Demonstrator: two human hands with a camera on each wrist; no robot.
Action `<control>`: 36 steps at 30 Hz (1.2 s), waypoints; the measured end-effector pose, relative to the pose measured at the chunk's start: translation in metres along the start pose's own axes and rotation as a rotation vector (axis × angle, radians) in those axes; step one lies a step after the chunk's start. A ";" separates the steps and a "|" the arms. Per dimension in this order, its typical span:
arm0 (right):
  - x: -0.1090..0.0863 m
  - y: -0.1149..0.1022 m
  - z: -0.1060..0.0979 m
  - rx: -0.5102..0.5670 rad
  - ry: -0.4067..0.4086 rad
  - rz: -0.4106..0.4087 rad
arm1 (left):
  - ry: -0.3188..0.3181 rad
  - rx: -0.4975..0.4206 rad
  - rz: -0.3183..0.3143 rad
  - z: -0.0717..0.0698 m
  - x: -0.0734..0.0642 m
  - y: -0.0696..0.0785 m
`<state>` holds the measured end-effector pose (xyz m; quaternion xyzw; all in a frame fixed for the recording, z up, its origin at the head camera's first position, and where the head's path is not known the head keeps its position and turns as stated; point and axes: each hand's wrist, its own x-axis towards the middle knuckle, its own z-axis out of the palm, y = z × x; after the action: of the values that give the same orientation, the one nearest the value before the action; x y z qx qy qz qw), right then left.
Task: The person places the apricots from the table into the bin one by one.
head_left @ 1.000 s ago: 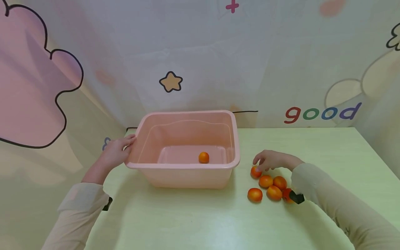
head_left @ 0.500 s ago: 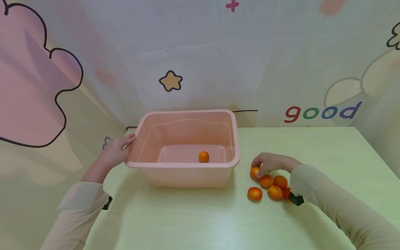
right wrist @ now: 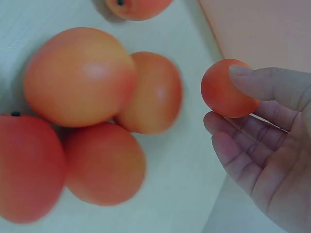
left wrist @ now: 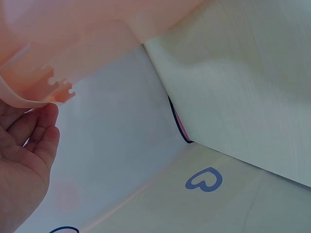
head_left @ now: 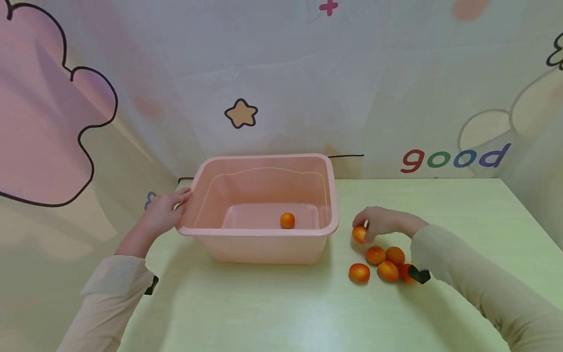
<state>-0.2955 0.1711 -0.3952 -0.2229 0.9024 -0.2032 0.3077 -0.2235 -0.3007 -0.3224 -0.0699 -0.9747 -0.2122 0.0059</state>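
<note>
A pink plastic basin (head_left: pixel 259 248) stands on the table, with one orange-red fruit (head_left: pixel 288 220) on its floor. My left hand (head_left: pixel 162 214) grips the basin's left rim; in the left wrist view its fingers curl under the rim edge (left wrist: pixel 24 103). To the right of the basin, my right hand (head_left: pixel 381 221) pinches a small round orange-red fruit (right wrist: pixel 218 92) between thumb and fingers, slightly above the table. Several similar fruits (head_left: pixel 388 271) lie clustered just below that hand, and one (head_left: pixel 359 273) sits a little apart on their left. My right cuff partly covers the rightmost fruit.
The pale green tabletop (head_left: pixel 281 313) runs up to a printed cloth backdrop (head_left: pixel 290 98) behind the basin. Cloth also hangs along the left and right sides. A dark piece (head_left: pixel 419 274) is worn at the right wrist.
My right hand has closed its thumb and fingers round the nearest fruit and raised it slightly, away from the cluster. The left hand and basin have stayed in place.
</note>
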 end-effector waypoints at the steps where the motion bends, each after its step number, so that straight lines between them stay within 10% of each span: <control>1: -0.001 -0.001 -0.002 0.001 0.002 -0.009 | -0.001 -0.001 0.000 0.000 0.000 0.000; 36: -0.040 -0.095 -0.096 -0.088 0.062 -0.168 | 0.002 0.002 -0.001 0.000 0.000 -0.002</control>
<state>-0.3024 0.1364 -0.2590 -0.3045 0.8977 -0.1953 0.2515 -0.2234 -0.3024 -0.3228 -0.0691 -0.9750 -0.2111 0.0066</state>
